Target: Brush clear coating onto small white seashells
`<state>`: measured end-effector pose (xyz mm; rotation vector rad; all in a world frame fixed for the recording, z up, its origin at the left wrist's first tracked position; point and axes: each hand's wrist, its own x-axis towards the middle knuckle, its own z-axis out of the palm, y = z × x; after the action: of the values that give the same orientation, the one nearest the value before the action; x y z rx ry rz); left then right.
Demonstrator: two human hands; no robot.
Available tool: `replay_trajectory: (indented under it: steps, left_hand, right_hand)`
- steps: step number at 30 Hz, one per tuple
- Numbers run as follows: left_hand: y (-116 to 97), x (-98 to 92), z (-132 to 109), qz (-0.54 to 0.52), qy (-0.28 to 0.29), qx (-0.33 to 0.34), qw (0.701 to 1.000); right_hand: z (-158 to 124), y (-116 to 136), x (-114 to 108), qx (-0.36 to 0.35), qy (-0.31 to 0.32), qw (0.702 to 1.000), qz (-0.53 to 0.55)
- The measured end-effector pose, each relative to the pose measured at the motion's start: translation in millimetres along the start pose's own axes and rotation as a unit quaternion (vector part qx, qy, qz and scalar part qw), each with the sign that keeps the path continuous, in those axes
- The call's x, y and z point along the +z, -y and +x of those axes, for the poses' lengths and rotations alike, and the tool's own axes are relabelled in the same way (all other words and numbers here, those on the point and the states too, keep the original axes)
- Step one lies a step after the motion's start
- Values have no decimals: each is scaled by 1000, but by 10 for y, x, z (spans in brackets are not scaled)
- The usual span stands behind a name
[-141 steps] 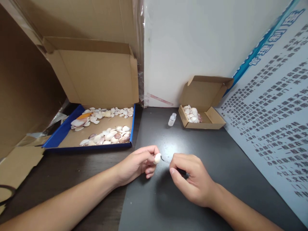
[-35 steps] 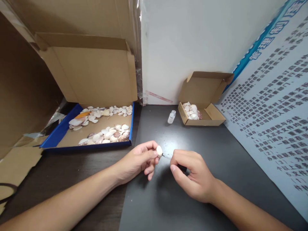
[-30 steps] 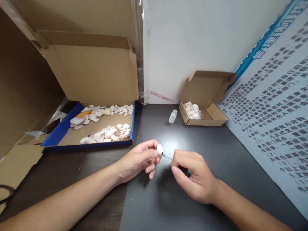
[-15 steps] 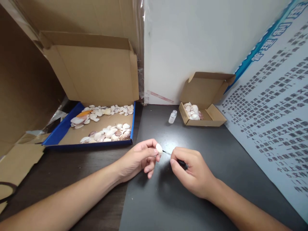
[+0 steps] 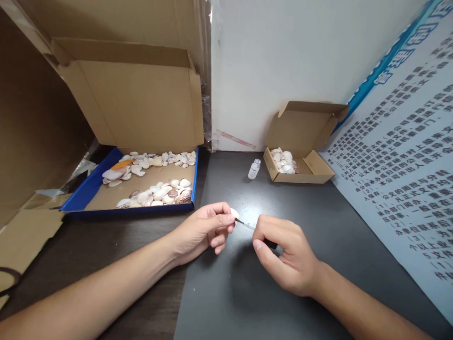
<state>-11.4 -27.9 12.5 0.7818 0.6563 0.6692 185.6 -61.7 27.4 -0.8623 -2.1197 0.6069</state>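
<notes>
My left hand is closed, pinching a small white seashell between thumb and forefinger above the grey mat. My right hand grips the black cap of a small applicator brush, most of the cap hidden by the fingers. The brush's thin stem points left, and its dark tip touches or nearly touches the shell. Beyond the hands, a small clear bottle with a white label stands upright on the mat, uncapped.
At the left, an open blue-edged cardboard box holds many shells. A smaller open cardboard box with white shells stands at the back right. A white panel rises behind, and a printed sheet borders the right side.
The shell has tilted in my left fingers and shows a narrower face. My right hand has shifted slightly right, with the brush tip lower on the shell. The view has moved a little.
</notes>
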Motion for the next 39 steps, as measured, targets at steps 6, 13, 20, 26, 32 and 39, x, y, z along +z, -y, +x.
replay_trajectory:
  steps: [6,13,20,26,32,39]
  left_hand:
    - [1,-3,-2,-26,-3,17,1000]
    - [10,-3,-2,-31,-2,24,999]
    - [25,16,-8,-1,-28,29,999]
    - [32,-2,-3,22,-25,21,999]
    - [24,-12,-6,-5,-13,19,1000]
    - [17,-29,-9,0,9,18,1000]
  right_hand:
    - [2,-14,9,38,27,999,-22]
    - [18,-25,21,46,40,998,-34]
    - [5,-16,4,-1,-9,1000,-11]
    - [-4,5,-13,-16,-20,1000,-6]
    - [-4,-5,-8,-5,-19,1000,-12]
    - [8,-17,6,48,-8,998,-38]
